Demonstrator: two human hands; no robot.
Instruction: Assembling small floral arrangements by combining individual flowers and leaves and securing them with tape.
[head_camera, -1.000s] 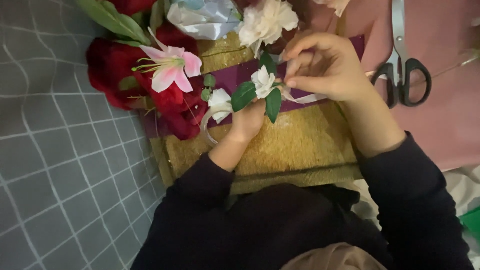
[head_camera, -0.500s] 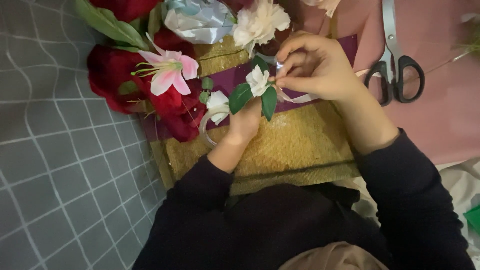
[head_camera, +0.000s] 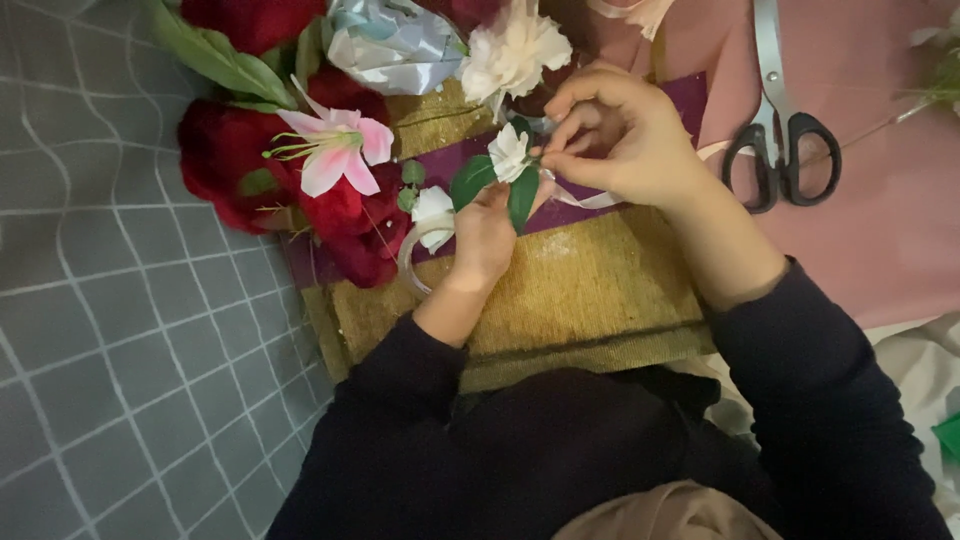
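Gold glitter mat (head_camera: 590, 290) beneath both hands, left hand (head_camera: 487, 232) and right hand (head_camera: 622, 135), fingers pinching a small white flower (head_camera: 508, 153)

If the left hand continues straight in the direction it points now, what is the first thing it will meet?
The left hand points up the picture, away from the person. It already holds the small white flower with green leaves. Straight beyond that lies the larger cream flower, probably first, though depth is unclear.
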